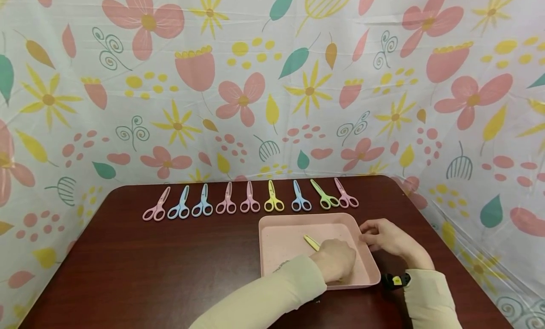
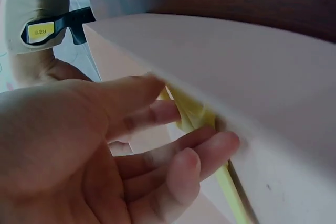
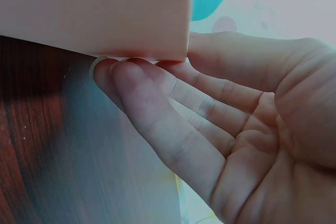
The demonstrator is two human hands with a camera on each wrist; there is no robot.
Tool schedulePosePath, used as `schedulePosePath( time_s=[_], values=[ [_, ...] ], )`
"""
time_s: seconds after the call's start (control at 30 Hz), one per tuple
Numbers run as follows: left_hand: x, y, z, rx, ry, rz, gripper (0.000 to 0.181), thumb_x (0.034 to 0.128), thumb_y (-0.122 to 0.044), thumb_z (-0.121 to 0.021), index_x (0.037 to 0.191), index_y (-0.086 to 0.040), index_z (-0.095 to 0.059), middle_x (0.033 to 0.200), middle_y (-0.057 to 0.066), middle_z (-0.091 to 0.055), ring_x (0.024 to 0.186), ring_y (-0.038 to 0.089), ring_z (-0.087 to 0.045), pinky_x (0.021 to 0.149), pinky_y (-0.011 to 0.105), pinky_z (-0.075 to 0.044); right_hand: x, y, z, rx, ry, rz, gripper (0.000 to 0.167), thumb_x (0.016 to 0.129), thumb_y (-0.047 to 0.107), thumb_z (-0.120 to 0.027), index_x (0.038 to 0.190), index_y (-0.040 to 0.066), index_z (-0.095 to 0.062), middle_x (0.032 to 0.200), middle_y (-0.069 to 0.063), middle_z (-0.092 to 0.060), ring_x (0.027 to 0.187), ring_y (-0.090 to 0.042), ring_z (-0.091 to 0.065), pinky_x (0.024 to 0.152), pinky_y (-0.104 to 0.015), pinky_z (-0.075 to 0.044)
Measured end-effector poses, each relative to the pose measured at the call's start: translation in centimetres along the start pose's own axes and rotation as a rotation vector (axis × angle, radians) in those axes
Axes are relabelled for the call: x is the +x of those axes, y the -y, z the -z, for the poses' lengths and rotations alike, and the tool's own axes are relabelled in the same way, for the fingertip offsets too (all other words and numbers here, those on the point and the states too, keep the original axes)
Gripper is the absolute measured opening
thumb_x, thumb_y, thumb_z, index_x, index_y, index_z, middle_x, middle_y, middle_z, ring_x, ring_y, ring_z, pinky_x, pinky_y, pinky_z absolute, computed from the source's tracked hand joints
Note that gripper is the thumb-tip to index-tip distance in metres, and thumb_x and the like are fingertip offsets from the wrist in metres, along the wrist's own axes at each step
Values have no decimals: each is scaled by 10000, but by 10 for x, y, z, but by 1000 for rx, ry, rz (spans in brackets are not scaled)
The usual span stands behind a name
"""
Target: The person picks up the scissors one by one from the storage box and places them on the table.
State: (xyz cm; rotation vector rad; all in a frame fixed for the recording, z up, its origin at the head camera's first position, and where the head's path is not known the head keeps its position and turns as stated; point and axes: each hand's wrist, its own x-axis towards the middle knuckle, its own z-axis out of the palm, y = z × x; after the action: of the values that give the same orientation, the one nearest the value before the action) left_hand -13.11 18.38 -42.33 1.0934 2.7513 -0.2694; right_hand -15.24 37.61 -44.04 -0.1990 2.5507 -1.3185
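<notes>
Inside the pink tray (image 1: 272, 225), my left hand (image 1: 338, 260) is at a pair of yellow scissors (image 1: 312, 243). The blade end shows past the hand in the head view. In the left wrist view, the fingers of my left hand (image 2: 152, 145) curl at the yellow handles (image 2: 191, 114), beside the tray wall; the fingers partly hide the handles. At the tray's right side, my right hand (image 1: 389, 239) holds the tray. In the right wrist view its fingertips lie beneath the tray's edge (image 3: 131, 19), with the thumb against the side.
Along the back of the dark wooden table (image 1: 170, 267) lies a row of several scissors, including yellow (image 1: 274, 196), green (image 1: 325, 195) and blue ones (image 1: 301, 196). Behind the table hangs a floral cloth (image 1: 242, 102). A small grey squiggle (image 1: 281, 265) shows in the tray beside the left sleeve.
</notes>
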Motion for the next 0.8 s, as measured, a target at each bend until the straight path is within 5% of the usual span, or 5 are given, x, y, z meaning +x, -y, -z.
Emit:
schedulePosePath(
  time_s=[0.2, 0.57, 0.8],
  values=[
    [-3, 8, -2, -9, -20, 14, 25, 889, -244, -672, 879, -261, -688, 847, -96, -632, 774, 68, -577, 647, 258, -496, 1, 0, -1, 21, 8, 1, 218, 925, -3, -598, 1096, -138, -583, 896, -140, -663, 810, -255, -675, 686, -401, -562],
    [-7, 20, -1, -64, 5, -54, 129, 917, -209, -652, 790, -209, -634, 801, -54, -591, 670, 95, -516, 595, 239, -460, 0, -1, 0, 34, 16, 8, 207, 922, -19, -597, 1080, -151, -577, 884, -151, -664, 813, -278, -676, 676, -393, -563],
    [-11, 29, -1, -34, -31, 11, 65, 936, -242, -622, 941, -234, -686, 899, -38, -588, 810, 119, -562, 673, 290, -488, 1, 1, 0, 37, 16, 11, 221, 921, -4, -605, 1084, -151, -575, 887, -155, -664, 804, -283, -679, 676, -393, -563]
  ],
)
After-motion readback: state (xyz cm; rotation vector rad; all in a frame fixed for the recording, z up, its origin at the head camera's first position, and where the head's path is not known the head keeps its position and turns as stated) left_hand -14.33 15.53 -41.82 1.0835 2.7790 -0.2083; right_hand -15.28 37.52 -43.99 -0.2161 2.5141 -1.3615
